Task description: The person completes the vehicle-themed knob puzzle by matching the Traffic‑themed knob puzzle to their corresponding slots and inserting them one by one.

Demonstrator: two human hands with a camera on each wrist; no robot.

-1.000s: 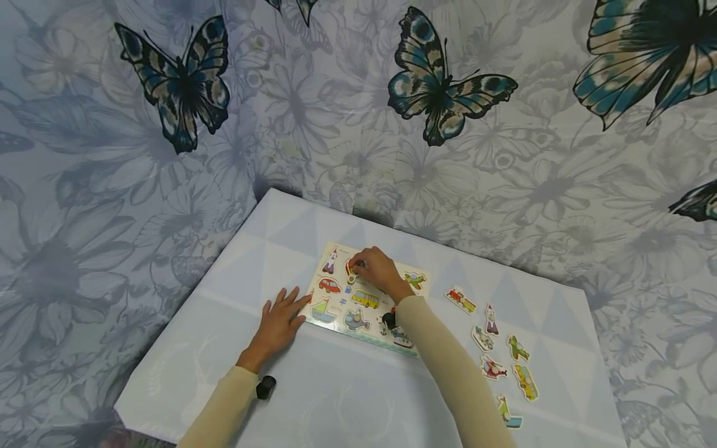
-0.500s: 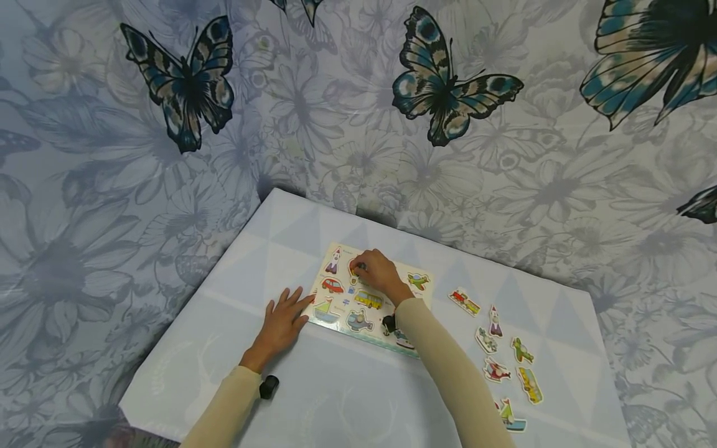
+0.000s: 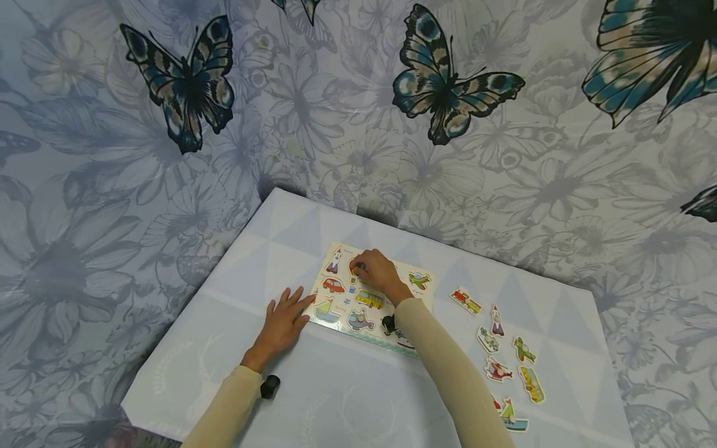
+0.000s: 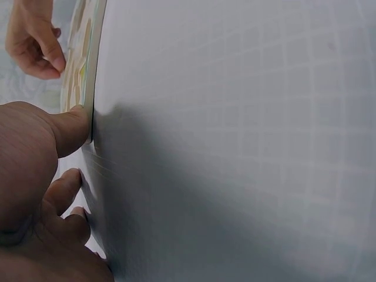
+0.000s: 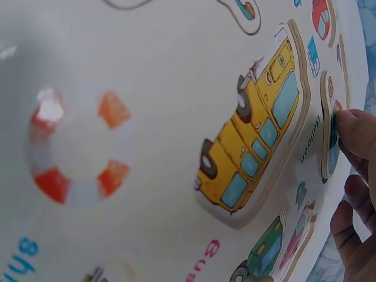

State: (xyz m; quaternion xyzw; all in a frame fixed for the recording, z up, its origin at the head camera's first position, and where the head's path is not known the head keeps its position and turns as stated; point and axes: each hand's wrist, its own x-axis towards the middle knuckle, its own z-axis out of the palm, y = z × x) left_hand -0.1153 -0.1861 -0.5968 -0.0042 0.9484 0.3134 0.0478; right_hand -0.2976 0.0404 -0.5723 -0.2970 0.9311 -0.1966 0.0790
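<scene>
- Left hand [image 3: 282, 320]: fingers straight and spread, holding nothing, touching the board's [image 3: 381, 337] left edge.
- Balloon piece [image 5: 326, 132]: on the board under the right hand's fingertips, partly hidden; long axis pointing away from the person, narrow end towards them. Cannot tell whether it sits flush.
- Right hand [image 3: 378, 272]: nearly closed, pinching the balloon piece.
- Right sleeve [image 3: 448, 367]: behind that hand, cutting off a red piece [image 3: 496, 403].
</scene>
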